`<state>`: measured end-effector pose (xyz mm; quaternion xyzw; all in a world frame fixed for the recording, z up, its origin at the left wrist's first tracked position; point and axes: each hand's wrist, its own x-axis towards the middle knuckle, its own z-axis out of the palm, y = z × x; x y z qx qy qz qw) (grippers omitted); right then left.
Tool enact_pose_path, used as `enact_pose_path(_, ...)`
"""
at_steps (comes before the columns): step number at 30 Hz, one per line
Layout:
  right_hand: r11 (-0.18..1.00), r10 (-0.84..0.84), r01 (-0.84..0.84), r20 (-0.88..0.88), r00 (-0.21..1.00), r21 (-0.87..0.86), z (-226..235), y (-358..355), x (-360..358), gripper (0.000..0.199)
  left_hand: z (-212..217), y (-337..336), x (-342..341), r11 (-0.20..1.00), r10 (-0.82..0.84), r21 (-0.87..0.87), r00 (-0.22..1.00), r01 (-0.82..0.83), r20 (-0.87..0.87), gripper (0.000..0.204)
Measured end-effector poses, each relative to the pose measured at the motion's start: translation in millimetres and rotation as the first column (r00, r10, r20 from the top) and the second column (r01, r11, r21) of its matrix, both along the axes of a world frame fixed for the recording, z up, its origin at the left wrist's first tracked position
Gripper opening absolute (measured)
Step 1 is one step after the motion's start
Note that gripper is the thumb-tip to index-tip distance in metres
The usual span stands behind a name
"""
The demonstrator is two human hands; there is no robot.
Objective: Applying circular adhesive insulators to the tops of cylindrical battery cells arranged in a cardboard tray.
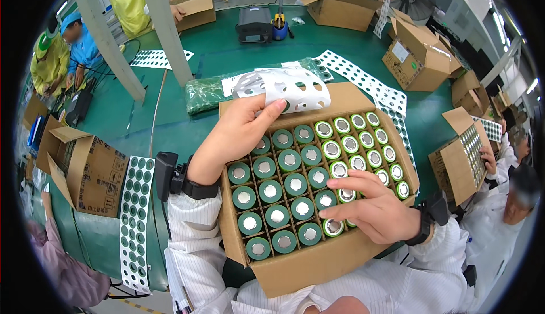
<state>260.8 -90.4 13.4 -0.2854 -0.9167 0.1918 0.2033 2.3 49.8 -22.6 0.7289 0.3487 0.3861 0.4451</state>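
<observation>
An open cardboard box (318, 266) stands in front of me, divided by card strips and filled with upright cylindrical battery cells. Dark green rings cover the tops of the left-hand cells (277, 216); the right-hand cells (357, 162) show bare metal ends with bright green edges. Over the box's far side, my left hand (238, 132) pinches a curled white sticker sheet (301, 88) with round holes. My right hand (380, 212) has its fingers stretched over the cells, the fingertips at cells near the line between the two groups. Whether anything sticks to those fingertips cannot be made out.
A plastic-wrapped green bundle (202, 95) lies behind the box. Ring sticker sheets lie left (136, 223) and right (363, 78). Another carton (102, 175) stands left; more cartons (417, 53) are at right. A metal post (167, 30) rises from the table. Co-workers sit around.
</observation>
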Motion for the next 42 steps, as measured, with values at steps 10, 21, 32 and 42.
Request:
enact_pose_path(10, 0.973, -0.209, 0.18, -0.222, 0.952, -0.147, -7, 9, 11, 0.023, -6, 5, 1, 0.998, 0.013, 0.057, 1.0, -0.015, 0.024, 0.036)
enact_pose_path(21, 0.942, -0.178, 0.198, -0.098, 0.979, 0.271, -11, -5, -3, 0.027, 13, -5, -19, 0.961, 0.138, 0.217, 0.976, -0.173, 0.17, 0.035)
enact_pose_path(32, 0.941, -0.215, 0.299, -0.403, 0.89, 0.158, -19, -6, 4, 0.018, 48, -79, -64, 0.737, 0.34, 0.24, 0.654, -0.631, 0.676, 0.027)
enact_pose_path(42, 0.935, -0.34, 0.337, -0.551, 0.762, -0.112, -26, -5, 6, 0.019, 67, -168, -67, 0.469, 0.474, 0.346, 0.562, -0.813, 0.678, 0.03)
